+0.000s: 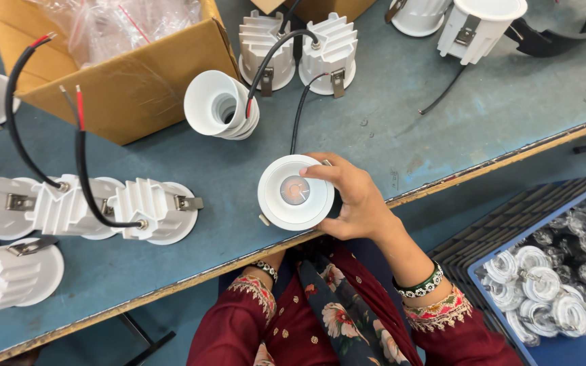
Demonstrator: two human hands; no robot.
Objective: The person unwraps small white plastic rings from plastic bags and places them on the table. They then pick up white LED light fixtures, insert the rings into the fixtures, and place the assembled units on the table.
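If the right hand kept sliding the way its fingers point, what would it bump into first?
The right hand points left across the round white lamp it grips. Beyond that, the first thing looks like the white finned lamp housing lying on the blue table, though depth is hard to judge.

A round downlight (296, 192) sits near the front edge of the worktop (442, 129), with the right hand (355, 200) touching its right side; the left hand is hidden below the worktop edge. Behind it lies a tipped-over fitting (221, 105), left of that a cardboard box (113, 74) with plastic bags (120, 24) in it, and right of it a pair of finned fittings (300, 53) side by side. A row of finned fittings (83, 207) lies to the left of the downlight, and a crate (557, 271) holding reflectors (544, 291) stands below the worktop on the right.
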